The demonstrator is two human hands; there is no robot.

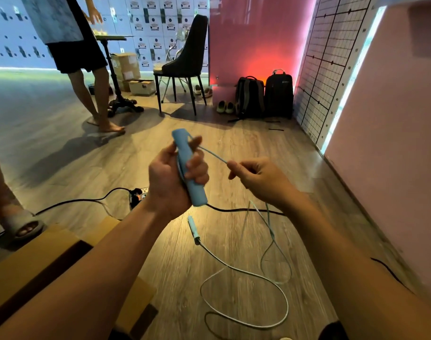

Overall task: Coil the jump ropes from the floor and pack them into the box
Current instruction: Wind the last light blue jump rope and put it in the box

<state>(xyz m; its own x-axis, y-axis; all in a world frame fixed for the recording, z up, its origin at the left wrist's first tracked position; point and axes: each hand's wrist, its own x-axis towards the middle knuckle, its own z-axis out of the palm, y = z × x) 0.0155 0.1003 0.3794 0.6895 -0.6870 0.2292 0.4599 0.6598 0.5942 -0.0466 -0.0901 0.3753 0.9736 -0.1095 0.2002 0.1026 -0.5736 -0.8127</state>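
Head view: the coiling step is only beginning. The left hand (171, 177) is clenched around a thick blue handle (188, 168), held upright in the air above the middle of the floor. The right hand (256, 179) pinches the pale blue cord (213, 155) just beside the handle's top. From there the cord drops in loose loops (280, 293) across the floor toward the near edge. The second handle (193, 229) lies flat on the floor below the hands, just beside a black power cable (234, 209).

The next move likely calls for drawing the slack up in even turns around the handle, keeping clear of that cable. The cord looks thin, limp and prone to tangling. The cardboard box (38, 253) sits open at the floor's near left corner.
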